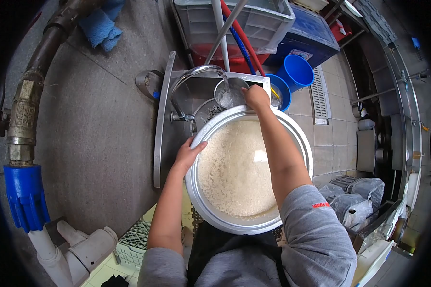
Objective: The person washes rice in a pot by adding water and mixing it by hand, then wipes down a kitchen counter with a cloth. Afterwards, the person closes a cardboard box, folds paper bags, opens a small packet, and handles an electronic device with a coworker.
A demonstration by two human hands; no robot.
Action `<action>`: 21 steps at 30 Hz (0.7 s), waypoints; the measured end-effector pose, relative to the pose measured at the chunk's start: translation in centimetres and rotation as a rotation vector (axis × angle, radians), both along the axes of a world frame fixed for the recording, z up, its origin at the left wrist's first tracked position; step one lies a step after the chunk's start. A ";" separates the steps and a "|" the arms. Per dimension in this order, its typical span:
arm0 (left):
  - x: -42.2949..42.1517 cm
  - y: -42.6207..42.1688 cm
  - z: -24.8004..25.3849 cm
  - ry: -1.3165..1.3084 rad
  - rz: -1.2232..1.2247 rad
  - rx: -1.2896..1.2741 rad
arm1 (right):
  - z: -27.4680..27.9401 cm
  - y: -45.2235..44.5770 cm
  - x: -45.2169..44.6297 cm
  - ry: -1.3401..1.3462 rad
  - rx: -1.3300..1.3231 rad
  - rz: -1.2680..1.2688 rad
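One metal pot [191, 184] of rice [230, 177] at the near side of the sink [162, 138], left hand [187, 155] gripping its rim; one metal bowl [238, 85] over the sink, right hand [257, 98] gripping its edge, best held level beneath the running gooseneck faucet [194, 71].

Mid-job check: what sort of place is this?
Probably a commercial kitchen's washing area: a metal sink with a curved faucet, a large pot of what looks like rice, and a drain grate in the tiled floor.

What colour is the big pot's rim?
Silvery grey; the rim shows best in the head view.
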State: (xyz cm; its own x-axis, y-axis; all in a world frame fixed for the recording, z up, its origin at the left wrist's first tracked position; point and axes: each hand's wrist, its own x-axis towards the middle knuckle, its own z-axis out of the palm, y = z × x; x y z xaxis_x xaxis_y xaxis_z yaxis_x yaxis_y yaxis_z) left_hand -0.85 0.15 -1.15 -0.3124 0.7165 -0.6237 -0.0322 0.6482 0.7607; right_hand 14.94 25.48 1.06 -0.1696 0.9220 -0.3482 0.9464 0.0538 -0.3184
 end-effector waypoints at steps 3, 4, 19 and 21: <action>-0.1 -0.1 -0.3 -0.004 0.004 0.004 | -0.1 0.0 0.0 -0.007 -0.003 0.005; -0.1 -0.1 -0.4 -0.005 0.005 0.006 | -0.2 0.1 0.0 -0.007 -0.002 0.006; -0.1 -0.1 -0.3 -0.047 0.009 0.004 | -0.1 0.0 0.0 -0.006 -0.013 0.007; -0.1 -0.1 -0.4 -0.040 0.005 -0.004 | -0.2 0.1 0.0 -0.006 -0.016 0.013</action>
State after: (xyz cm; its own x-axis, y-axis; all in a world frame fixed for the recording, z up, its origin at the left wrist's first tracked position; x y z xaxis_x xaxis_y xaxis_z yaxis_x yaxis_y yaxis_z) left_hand -0.99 0.09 -1.58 -0.2912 0.7120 -0.6389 -0.0658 0.6514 0.7559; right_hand 14.97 25.60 0.86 -0.1796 0.9138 -0.3643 0.9475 0.0612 -0.3138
